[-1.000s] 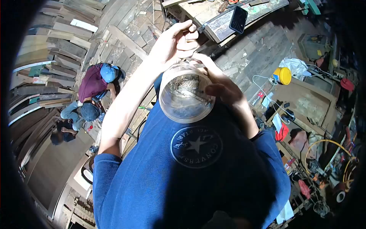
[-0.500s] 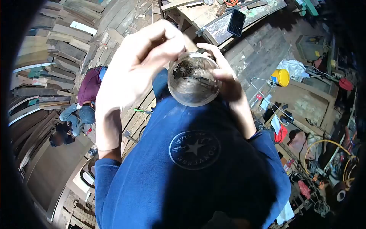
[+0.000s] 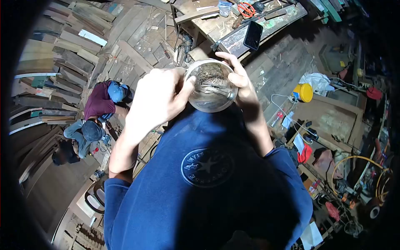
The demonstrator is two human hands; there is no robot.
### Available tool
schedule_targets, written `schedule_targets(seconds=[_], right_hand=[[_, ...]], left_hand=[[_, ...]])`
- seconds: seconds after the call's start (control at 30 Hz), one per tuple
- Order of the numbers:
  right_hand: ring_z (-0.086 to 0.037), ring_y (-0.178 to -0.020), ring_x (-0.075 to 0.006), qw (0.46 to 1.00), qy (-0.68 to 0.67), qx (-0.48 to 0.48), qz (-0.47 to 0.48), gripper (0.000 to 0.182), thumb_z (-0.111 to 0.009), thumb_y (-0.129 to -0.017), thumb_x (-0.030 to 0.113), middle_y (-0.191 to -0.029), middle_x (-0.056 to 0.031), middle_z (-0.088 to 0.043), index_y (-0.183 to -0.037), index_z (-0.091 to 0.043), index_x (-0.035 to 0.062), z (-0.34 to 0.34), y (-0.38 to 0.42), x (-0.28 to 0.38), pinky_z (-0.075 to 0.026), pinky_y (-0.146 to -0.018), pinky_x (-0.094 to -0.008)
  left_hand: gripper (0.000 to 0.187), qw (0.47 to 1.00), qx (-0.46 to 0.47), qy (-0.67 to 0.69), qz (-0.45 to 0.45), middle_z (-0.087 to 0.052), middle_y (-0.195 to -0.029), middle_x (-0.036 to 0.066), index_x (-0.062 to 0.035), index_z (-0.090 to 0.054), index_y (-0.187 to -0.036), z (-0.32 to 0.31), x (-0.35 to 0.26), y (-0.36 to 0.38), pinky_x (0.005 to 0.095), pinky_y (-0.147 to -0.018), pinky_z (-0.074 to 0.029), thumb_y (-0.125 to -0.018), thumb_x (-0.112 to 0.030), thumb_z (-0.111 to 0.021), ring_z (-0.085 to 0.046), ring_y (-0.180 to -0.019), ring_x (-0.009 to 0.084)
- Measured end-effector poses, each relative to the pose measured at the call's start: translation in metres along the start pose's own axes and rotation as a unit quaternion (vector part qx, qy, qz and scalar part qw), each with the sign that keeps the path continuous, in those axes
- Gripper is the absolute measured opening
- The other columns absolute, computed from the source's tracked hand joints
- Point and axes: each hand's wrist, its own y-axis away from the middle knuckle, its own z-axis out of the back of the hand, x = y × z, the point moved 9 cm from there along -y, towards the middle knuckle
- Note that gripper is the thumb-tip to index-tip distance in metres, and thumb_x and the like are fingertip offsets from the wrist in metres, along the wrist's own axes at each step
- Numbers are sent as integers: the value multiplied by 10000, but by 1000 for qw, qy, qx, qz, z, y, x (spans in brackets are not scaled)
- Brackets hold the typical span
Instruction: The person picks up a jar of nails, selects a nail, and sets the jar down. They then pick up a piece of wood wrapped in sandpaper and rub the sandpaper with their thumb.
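A round clear container (image 3: pixel 211 102) with dark bits and thin metal-like pieces inside is held up in front of my chest. At its left rim, my left hand (image 3: pixel 160 93) has its fingers curled and its thumb against the edge. Around the right side of the container, my right hand (image 3: pixel 243 85) grips it, thumb on the near rim and index finger stretched past the far side. What exactly lies inside is too small to tell.
Beyond my hands stands a workbench (image 3: pixel 200 23) with a black phone (image 3: pixel 253 36) on it. Two people, one in a maroon shirt (image 3: pixel 99 100), are at the left near stacked boards (image 3: pixel 71 62). A yellow bucket (image 3: pixel 306 92), cables and tools lie at the right.
My left hand has come down from above the container to its left rim. The container has tilted a little. The person in maroon has more of their head and arm showing.
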Motion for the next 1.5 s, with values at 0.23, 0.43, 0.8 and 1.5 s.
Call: schedule_targets(seconds=[0.23, 0.43, 0.8, 1.5], right_hand=[[-535, -1197, -243, 978, -200, -44, 34, 678, -382, -916, 442, -1269, -154, -552, -1385, -422, -46, 5, -9, 1, -366, -1082, -382], [-616, -1096, -319, 950, -250, -153, -108, 693, -374, -920, 518, -1225, -205, -618, -1305, -516, -41, -11, 7, 22, -486, -974, -446], [-613, -1126, -274, 963, -266, -23, -24, 597, -340, -1021, 472, -1273, -156, -594, -1405, -419, 23, -8, -4, 24, -489, -1010, -439], [-659, -1014, -239, 961, -226, -68, -146, 524, -310, -1030, 407, -1165, -140, -658, -1258, -555, 4, 44, -36, -73, -541, -900, -379]], left_hand=[[218, 993, -91, 17, -67, -499, -672, 191, 4, -531, -781, 17, -19, 0, 421, -590, -432, -921, -156, -578, -541, -640, 374], [216, 982, -136, 37, -126, -509, -672, 178, -8, -545, -787, 20, -46, -5, 411, -588, -439, -926, -171, -571, -547, -640, 372], [290, 989, -92, 18, -113, -520, -656, 152, -20, -524, -755, 17, -66, -24, 399, -580, -452, -918, -247, -601, -558, -615, 333], [315, 998, 51, 15, 40, -551, -584, 234, 29, -614, -755, -49, 19, -42, 448, -585, -461, -890, -256, -610, -599, -583, 394]])
